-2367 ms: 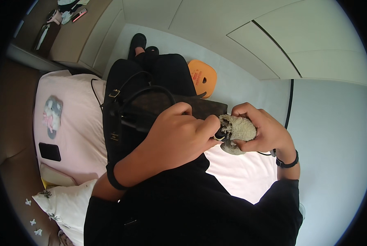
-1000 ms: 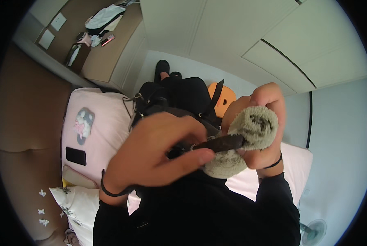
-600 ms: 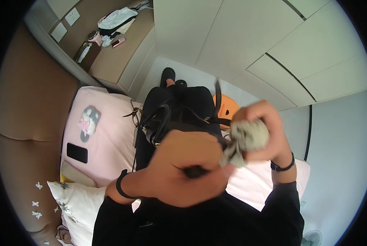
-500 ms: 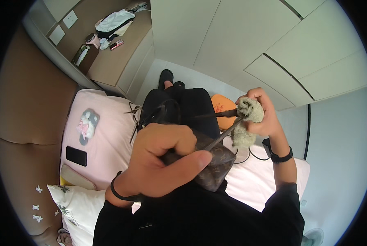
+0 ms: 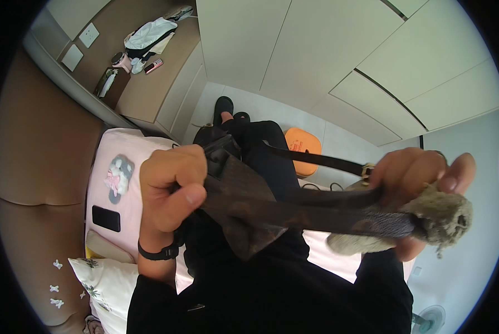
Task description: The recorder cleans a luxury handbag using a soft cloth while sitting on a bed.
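Observation:
A brown patterned leather bag [image 5: 244, 192] with black parts hangs over my lap, tilted. My left hand [image 5: 174, 186] is closed on its left side, thumb pressed against the curled fingers. From the bag, a wide brown strap [image 5: 316, 216] runs taut to the right, with a thinner dark strap [image 5: 316, 160] with a gold buckle above it. My right hand [image 5: 408, 172] is closed around a rough, pale green-beige cloth [image 5: 441, 214], bunched against the wide strap's end. More of the cloth hangs below the strap. The fingers of that hand are partly hidden.
I sit on a pink-sheeted bed. On my left lie a black phone [image 5: 106, 218], a grey plush item [image 5: 118, 178] and a white pillow [image 5: 113, 286]. An orange seat-like object [image 5: 304, 146] stands on the floor ahead, before pale cabinets [image 5: 316, 50]. A cluttered counter [image 5: 149, 89] is at the far left.
My right hand has come nearer and to the right with the cloth, drawing the straps out. My left hand has moved left and up, and more of the bag shows.

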`<state>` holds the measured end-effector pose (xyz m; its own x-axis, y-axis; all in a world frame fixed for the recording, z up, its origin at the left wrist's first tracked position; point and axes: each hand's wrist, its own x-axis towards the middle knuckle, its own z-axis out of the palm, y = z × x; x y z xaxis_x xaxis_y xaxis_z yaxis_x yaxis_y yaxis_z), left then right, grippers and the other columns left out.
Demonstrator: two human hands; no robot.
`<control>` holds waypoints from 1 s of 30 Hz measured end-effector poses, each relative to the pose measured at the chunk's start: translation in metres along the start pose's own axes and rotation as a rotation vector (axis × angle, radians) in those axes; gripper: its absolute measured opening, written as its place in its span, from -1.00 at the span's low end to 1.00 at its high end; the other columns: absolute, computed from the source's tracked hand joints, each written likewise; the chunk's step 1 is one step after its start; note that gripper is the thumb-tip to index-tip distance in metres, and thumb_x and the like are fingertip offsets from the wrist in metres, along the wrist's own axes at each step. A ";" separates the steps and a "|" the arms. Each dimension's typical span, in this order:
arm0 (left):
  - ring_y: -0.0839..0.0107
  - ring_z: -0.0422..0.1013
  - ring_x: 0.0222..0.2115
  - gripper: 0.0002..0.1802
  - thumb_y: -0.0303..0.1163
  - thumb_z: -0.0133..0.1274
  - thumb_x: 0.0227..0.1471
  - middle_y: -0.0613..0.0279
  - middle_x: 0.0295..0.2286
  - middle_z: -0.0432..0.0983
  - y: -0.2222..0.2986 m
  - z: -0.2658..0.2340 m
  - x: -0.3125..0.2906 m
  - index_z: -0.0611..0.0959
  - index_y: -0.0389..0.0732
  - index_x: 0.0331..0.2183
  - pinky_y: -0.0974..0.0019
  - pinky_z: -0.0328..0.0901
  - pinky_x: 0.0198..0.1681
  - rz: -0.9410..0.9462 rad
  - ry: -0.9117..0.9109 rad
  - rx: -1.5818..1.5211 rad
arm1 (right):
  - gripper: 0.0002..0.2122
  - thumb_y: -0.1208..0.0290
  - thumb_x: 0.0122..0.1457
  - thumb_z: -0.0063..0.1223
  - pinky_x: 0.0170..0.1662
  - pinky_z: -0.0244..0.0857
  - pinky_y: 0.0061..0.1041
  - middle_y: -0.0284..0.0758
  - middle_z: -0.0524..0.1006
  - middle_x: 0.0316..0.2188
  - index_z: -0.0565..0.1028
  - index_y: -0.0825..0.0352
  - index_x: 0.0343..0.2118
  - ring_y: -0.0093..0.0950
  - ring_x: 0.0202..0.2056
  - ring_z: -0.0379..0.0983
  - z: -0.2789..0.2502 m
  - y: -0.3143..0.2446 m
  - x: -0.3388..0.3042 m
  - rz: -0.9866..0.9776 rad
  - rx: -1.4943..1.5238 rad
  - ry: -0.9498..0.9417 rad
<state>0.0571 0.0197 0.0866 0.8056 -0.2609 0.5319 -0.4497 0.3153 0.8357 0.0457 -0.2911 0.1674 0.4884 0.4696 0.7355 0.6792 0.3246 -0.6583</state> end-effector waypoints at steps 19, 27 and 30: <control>0.31 0.36 -0.75 -0.78 -0.48 0.36 -0.08 0.21 -0.71 0.45 0.062 0.049 -0.016 0.59 -0.22 -0.56 0.38 0.14 -0.66 -0.230 -0.043 0.612 | -0.40 0.53 -0.25 0.49 0.17 0.24 -0.09 -0.26 0.50 -0.34 0.30 0.26 -0.16 -0.38 -0.28 0.47 0.065 0.070 -0.013 0.490 -0.139 -0.141; 0.30 0.32 -0.76 -0.74 -0.44 0.35 -0.03 0.20 -0.73 0.40 0.059 0.049 -0.012 0.57 -0.21 -0.58 0.37 0.11 -0.67 -0.208 -0.009 0.642 | -0.42 0.28 -0.09 0.51 0.21 0.20 0.07 -0.16 0.51 -0.27 0.27 0.20 -0.14 -0.12 -0.03 0.44 0.074 0.117 -0.033 0.177 -0.211 0.061; 0.28 0.30 -0.77 -0.73 -0.41 0.34 -0.01 0.20 -0.74 0.37 0.051 0.051 -0.014 0.56 -0.20 -0.59 0.34 0.11 -0.67 -0.215 -0.003 0.635 | -0.41 0.62 -0.19 0.48 0.16 0.32 -0.02 -0.18 0.47 -0.13 0.26 0.18 -0.17 -0.12 0.04 0.44 0.082 0.128 -0.035 0.044 -0.326 0.125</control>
<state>0.0032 -0.0067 0.1282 0.9019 -0.2606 0.3446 -0.4200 -0.3420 0.8406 0.0709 -0.1990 0.0443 0.5709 0.3668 0.7346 0.7852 0.0177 -0.6190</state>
